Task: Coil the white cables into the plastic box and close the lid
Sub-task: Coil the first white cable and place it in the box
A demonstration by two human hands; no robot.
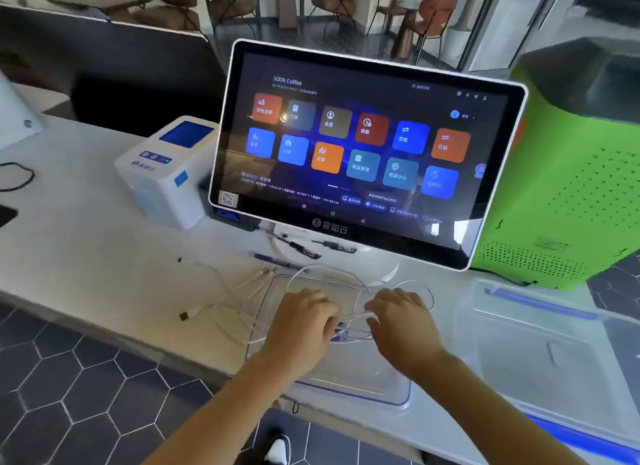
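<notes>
White cables (pixel 239 302) lie in loose loops on the pale counter, their plug ends spread to the left. Part of the bundle hangs over a clear plastic box (pixel 349 381) with a blue rim at the counter's front edge. My left hand (pixel 301 326) and my right hand (pixel 401 322) are both over the box, each pinching strands of the cables, with a loop arching behind them. A clear lid (pixel 540 353) with blue clips rests to the right of the box.
A touchscreen terminal (pixel 363 146) stands just behind the box, with pens (pixel 301 250) on its base. A white receipt printer (pixel 166 170) sits at the left and a green perforated case (pixel 571 194) at the right. A dark hexagon-tiled floor lies below the counter's edge.
</notes>
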